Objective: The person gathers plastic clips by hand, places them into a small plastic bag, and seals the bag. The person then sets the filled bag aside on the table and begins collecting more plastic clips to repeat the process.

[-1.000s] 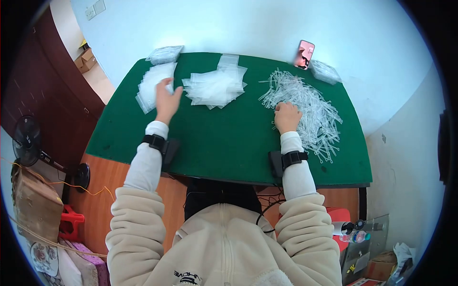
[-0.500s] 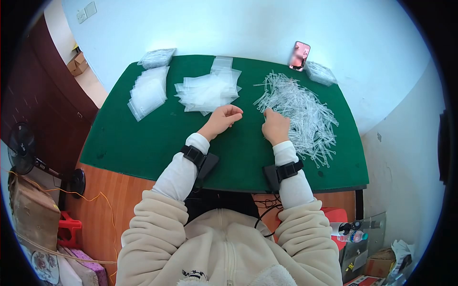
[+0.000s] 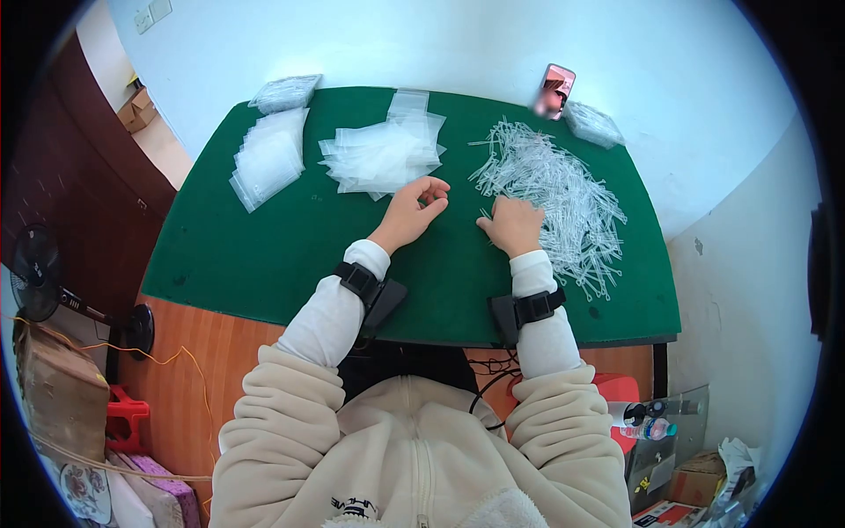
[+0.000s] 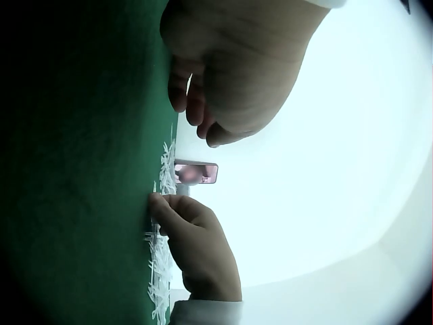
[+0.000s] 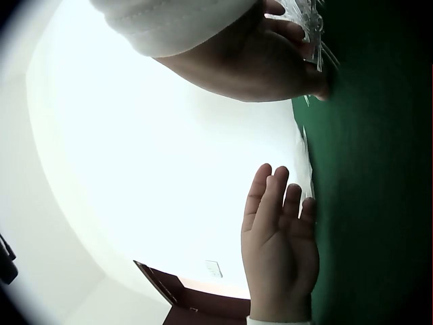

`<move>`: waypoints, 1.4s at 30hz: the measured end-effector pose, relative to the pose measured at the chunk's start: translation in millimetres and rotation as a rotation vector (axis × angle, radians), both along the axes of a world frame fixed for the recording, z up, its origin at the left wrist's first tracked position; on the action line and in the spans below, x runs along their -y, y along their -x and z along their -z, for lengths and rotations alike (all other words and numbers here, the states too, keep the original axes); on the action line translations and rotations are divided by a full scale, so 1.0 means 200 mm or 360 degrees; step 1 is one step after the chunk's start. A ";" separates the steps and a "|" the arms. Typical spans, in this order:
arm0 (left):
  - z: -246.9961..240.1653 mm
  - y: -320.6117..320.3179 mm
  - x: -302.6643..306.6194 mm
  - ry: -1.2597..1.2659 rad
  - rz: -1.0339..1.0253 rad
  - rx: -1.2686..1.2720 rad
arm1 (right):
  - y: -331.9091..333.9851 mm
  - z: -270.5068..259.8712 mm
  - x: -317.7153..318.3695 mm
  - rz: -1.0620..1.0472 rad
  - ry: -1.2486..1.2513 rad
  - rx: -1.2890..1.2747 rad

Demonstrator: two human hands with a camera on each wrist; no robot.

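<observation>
Thin clear plastic sticks with small ring ends lie in a loose pile (image 3: 576, 211) on the right of the green table. At the pile's left edge my right hand (image 3: 515, 225) is low over the cloth. Thumb and forefinger pinch a clear plastic stick there, its tip showing past the fingers (image 4: 161, 202) in the left wrist view. My left hand (image 3: 411, 214) hovers in front of the middle heap of clear bags (image 3: 383, 158), fingers loosely bent and holding nothing. The right wrist view shows its palm and spread fingers (image 5: 292, 196).
Another fan of clear bags (image 3: 268, 158) lies at the left, with a filled clear packet (image 3: 286, 92) behind it. A phone (image 3: 554, 91) leans on the wall at the back right, beside a second filled packet (image 3: 593, 125). The table's front edge (image 3: 422, 339) is near my body.
My left hand has moved from the left bag fan to the table's middle, near the right hand. The right hand has shifted slightly left, to the pile's edge.
</observation>
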State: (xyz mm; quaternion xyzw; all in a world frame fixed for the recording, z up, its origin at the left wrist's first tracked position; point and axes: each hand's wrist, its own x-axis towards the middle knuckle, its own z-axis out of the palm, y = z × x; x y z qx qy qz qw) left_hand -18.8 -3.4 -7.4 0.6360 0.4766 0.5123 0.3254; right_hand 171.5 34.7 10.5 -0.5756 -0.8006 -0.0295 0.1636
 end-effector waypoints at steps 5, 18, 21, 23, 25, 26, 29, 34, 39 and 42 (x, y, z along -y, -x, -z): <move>0.00 -0.01 0.00 0.0033 0.0087 -0.0059 | 0.01 0.08 -0.01 -0.0156 -0.0110 0.0157; -0.03 -0.01 0.02 0.0062 0.0080 -0.0185 | 0.11 0.03 0.01 -0.0798 -0.0102 -0.0777; -0.04 0.01 0.02 0.0119 -0.0034 -0.0270 | 0.06 0.02 -0.02 -0.0626 0.0040 -0.0846; -0.03 0.02 0.02 0.0097 -0.0165 -0.0309 | 0.04 0.07 -0.08 -0.0590 0.0114 -0.1024; -0.03 0.01 0.01 0.0079 -0.0223 -0.0326 | 0.03 0.08 -0.11 -0.0523 0.0250 -0.1369; -0.02 0.02 0.01 0.0102 -0.0210 -0.0338 | 0.03 0.08 -0.10 -0.0521 0.0243 -0.1369; -0.01 0.03 0.01 0.0145 -0.0188 -0.0360 | 0.06 0.07 -0.09 -0.0554 0.0502 -0.1963; -0.03 0.01 0.03 -0.0065 -0.0076 -0.0520 | 0.11 0.08 -0.05 -0.0680 0.0477 -0.1819; -0.05 -0.04 0.04 -0.0054 0.0178 -0.0168 | 0.16 0.06 0.01 -0.0913 0.0455 -0.1788; -0.05 -0.03 0.04 0.0028 0.0193 -0.0143 | 0.12 0.04 -0.01 -0.0877 0.0369 -0.1668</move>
